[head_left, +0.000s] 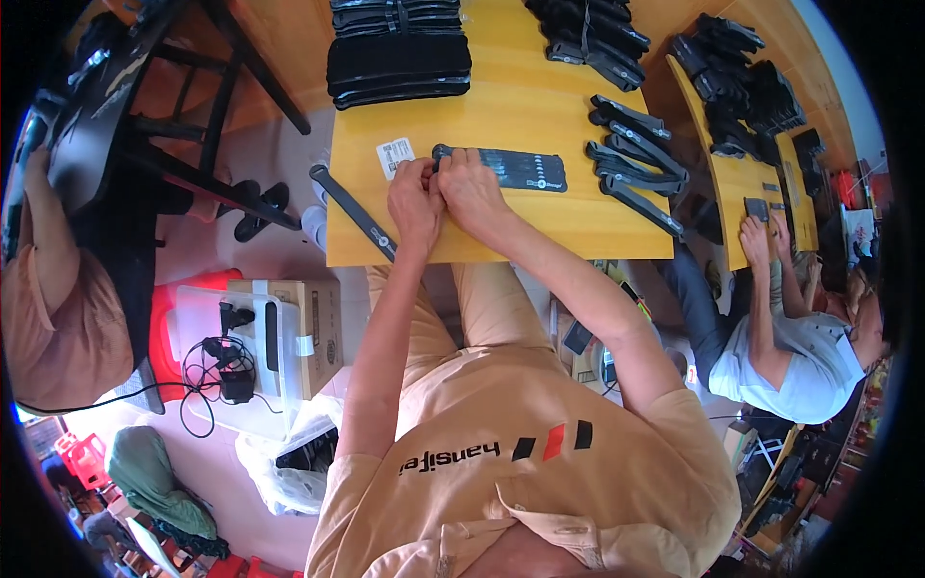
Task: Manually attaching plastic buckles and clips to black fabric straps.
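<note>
In the head view, both hands meet at the left end of a long black strap [506, 168] that lies flat on the yellow wooden worktop [540, 226], a little back from its near edge and left of its middle. The strap is narrow, dark and flat, with faint pale markings along its length and a small round light mark near its right end; it runs left to right, tilted slightly downward toward the right.

The left hand [414, 197] has its grip curled shut, fingertips pinching the strap's left tip. The right hand [472, 188] presses against it, fingers bent and closed over the same end of the strap.

A small white label [395, 154] lies just left of the hands. Another black strap [352, 210] hangs over the worktop's left edge. Loose black straps [636, 159] lie toward the right edge, and stacked black bundles [398, 53] sit at the far edge.
</note>
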`<state>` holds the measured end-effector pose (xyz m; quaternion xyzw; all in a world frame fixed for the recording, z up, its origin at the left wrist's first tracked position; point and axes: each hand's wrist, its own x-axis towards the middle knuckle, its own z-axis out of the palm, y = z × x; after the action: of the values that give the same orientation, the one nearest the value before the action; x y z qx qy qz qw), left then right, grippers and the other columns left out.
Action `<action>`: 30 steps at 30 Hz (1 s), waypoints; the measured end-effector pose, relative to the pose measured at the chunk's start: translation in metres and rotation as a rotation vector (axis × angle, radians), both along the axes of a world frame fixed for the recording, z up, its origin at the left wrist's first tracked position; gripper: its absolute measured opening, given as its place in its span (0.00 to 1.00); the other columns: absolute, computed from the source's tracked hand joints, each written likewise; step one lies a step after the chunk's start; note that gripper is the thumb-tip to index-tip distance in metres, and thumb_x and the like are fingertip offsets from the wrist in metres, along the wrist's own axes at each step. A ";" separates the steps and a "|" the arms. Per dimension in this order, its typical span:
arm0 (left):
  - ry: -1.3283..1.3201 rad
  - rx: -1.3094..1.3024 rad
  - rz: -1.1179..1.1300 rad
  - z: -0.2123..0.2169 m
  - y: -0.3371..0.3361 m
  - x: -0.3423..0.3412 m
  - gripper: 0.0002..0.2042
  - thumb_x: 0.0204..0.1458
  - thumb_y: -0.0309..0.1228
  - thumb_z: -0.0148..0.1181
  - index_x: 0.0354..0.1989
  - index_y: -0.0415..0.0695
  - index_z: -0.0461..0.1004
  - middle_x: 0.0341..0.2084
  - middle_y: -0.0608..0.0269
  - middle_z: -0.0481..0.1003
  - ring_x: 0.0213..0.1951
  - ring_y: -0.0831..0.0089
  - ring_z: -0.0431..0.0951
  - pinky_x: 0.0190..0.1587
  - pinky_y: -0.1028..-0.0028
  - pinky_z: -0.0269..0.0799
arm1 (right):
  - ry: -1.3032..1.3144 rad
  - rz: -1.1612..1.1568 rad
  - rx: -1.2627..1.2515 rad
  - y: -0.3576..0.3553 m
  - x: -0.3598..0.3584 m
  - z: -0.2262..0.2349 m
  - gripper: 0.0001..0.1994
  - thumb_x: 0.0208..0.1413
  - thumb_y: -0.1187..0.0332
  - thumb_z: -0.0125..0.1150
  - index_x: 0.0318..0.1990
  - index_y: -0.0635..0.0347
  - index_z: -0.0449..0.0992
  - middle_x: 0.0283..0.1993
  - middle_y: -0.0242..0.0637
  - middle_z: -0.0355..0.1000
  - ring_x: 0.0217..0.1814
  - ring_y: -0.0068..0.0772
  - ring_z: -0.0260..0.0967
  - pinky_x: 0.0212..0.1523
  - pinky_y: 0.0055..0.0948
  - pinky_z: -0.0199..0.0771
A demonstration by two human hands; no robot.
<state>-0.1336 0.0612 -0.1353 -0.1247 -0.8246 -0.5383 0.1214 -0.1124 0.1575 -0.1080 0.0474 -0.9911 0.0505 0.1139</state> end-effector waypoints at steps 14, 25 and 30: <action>-0.024 0.015 -0.013 0.000 0.002 0.001 0.09 0.40 0.17 0.56 0.33 0.37 0.73 0.25 0.54 0.71 0.26 0.61 0.74 0.32 0.68 0.69 | -0.088 0.196 -0.057 0.034 -0.014 0.003 0.11 0.43 0.73 0.57 0.35 0.68 0.70 0.33 0.48 0.69 0.39 0.46 0.68 0.38 0.34 0.72; 0.148 -0.185 -0.028 0.003 0.004 0.005 0.09 0.40 0.19 0.58 0.33 0.40 0.73 0.30 0.58 0.68 0.33 0.60 0.71 0.35 0.66 0.67 | -0.058 0.307 -0.422 0.049 -0.007 -0.002 0.06 0.43 0.79 0.51 0.32 0.67 0.66 0.33 0.50 0.66 0.40 0.53 0.64 0.42 0.42 0.65; 0.211 -0.258 -0.073 0.009 0.003 0.007 0.10 0.40 0.22 0.60 0.33 0.41 0.74 0.32 0.58 0.68 0.35 0.60 0.70 0.37 0.67 0.67 | -0.059 0.296 -0.472 0.050 -0.006 -0.003 0.06 0.43 0.79 0.50 0.32 0.66 0.67 0.33 0.50 0.66 0.40 0.53 0.64 0.42 0.43 0.66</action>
<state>-0.1263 0.0638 -0.1267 -0.2249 -0.8645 -0.4159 0.1707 -0.1184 0.2078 -0.1106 0.1622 -0.9370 0.2976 0.0844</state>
